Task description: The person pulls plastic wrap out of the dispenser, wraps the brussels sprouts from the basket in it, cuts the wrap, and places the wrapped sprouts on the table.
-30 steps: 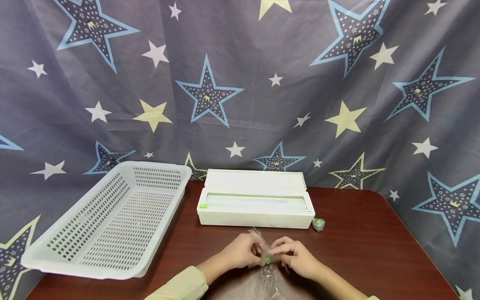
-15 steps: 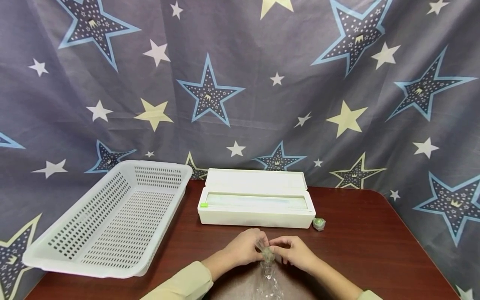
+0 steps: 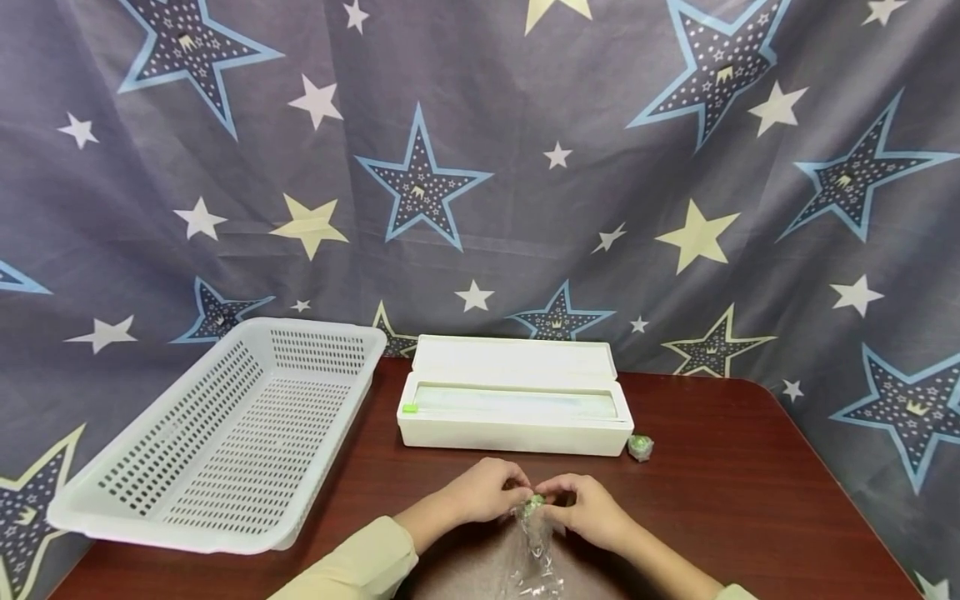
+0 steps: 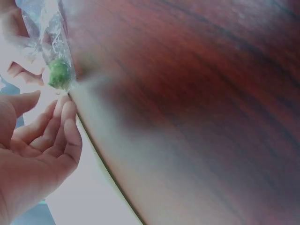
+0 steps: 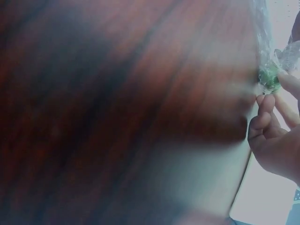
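A small round green thing (image 3: 533, 503), its kind unclear, sits in clear plastic film (image 3: 537, 571) that trails toward me. My right hand (image 3: 592, 510) pinches it between thumb and fingers. Opposite, my left hand (image 3: 487, 490) has its fingertips right at the green thing. In the left wrist view its thumb stands apart from the bent fingers (image 4: 70, 122), just below the green thing (image 4: 59, 74). The right wrist view shows my right thumb (image 5: 289, 84) against the wrapped green thing (image 5: 270, 78), film bunched around it.
Behind my hands stands a white cling film box (image 3: 517, 437), lid up, with a green slider at its left end. A film-wrapped green piece (image 3: 641, 448) lies by its right corner. A white perforated basket (image 3: 187, 541) stands at left on the brown table (image 3: 750, 500).
My left fingers have loosened from the upper film and drawn slightly away from the green thing. My right hand has turned to pinch it, and the upright film end is folded down.
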`<state>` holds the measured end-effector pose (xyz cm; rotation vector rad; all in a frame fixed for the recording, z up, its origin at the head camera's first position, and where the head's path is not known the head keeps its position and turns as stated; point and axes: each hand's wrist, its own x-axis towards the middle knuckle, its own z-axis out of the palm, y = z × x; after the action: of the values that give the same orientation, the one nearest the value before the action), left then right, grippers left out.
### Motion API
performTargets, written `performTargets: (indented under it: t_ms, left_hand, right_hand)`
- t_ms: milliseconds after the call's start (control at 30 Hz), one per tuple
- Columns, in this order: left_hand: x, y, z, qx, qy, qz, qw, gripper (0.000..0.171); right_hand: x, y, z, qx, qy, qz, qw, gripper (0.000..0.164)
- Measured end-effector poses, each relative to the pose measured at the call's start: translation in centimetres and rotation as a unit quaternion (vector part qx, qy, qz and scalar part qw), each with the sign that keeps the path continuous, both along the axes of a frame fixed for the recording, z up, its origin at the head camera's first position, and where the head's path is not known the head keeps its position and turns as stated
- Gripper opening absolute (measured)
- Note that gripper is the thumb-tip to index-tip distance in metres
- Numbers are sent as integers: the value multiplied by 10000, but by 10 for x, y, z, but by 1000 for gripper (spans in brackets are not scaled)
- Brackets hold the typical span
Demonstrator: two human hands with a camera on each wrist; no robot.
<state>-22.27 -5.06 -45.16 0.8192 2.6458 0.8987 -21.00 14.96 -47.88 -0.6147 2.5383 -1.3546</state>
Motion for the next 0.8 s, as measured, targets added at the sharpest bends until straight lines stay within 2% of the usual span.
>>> performTargets:
  t_ms: [67,167,333,533,667,800]
  left_hand:
    - [0,0,1,69,-282,65,9996,21]
    - [1,0,0,84,-432,71,9990,24]
    - [1,4,-4,-158,-144,-8,9998,22]
    - [4,6,-1,-683,154,-45,9975,20]
    - [5,7,-3,-750,267,-18,9968,19]
    - [4,8,-4,-737,297,27,9968,22]
  right_hand:
    - [1,-1,0,138,130,-64,9998,31]
    - [2,-1,0,166,142,-85,9997,34]
    - [2,-1,2,133,102,-26,9999,32]
    - [0,-1,5,193,-119,-72,9997,33]
    - [-1,-2,5,402,60,48,9992,30]
    - [-1,-2,5,288,-107,214,9993,29]
